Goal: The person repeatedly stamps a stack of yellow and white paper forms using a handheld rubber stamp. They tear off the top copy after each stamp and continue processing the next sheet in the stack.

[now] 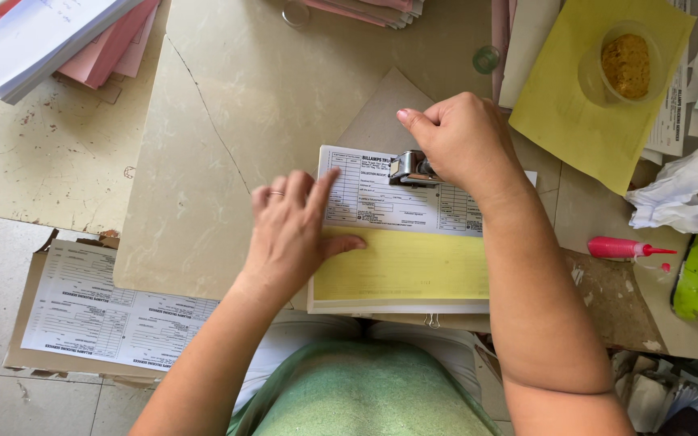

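Stone slab [203,161]: left hand [288,234] flat on forms [401,242]; right hand [466,141] grips stapler [411,169].

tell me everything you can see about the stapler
The stapler is a small silvery metal one, shiny and worn-looking, mostly hidden under the right hand, which grips it from above. It sits at the top edge of the receipt pad, near the middle. Whether its arm is pressed down is unclear.

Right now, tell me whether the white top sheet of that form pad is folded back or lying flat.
Folded back. The white top sheet is turned up, baring the yellow sheet beneath; the left hand presses the fold while the right hand holds a stapler on it.
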